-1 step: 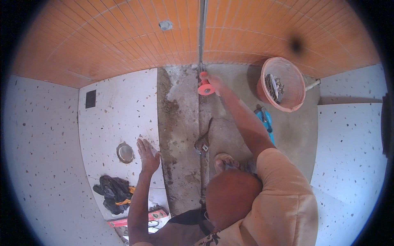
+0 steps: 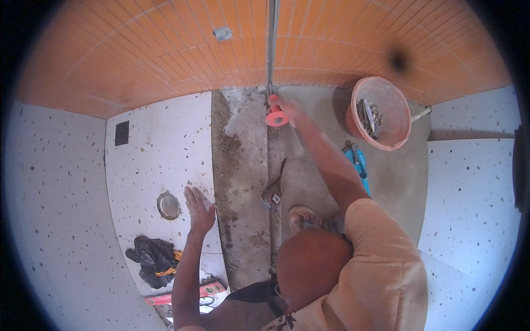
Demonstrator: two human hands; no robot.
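My right hand (image 2: 290,113) is closed around a red tool that looks like a chisel with a round hand guard (image 2: 277,118). The guard has a grey metal centre. Its far end points at the floor by the foot of the orange wall, and the tip is hard to see. My left hand (image 2: 199,210) lies flat, fingers stretched, on a white speckled tile (image 2: 160,151). Beside its fingertips is a round drain opening (image 2: 168,206). A strip of rough, bare mortar (image 2: 237,176) runs along the tile's right edge.
An orange bucket (image 2: 402,124) with debris stands at the far right. Near my right forearm lies a blue tool (image 2: 358,164). A dark object with a bright metal piece (image 2: 273,195) is on the concrete. At left are a black plastic bag (image 2: 152,262) and a red spirit level (image 2: 212,289).
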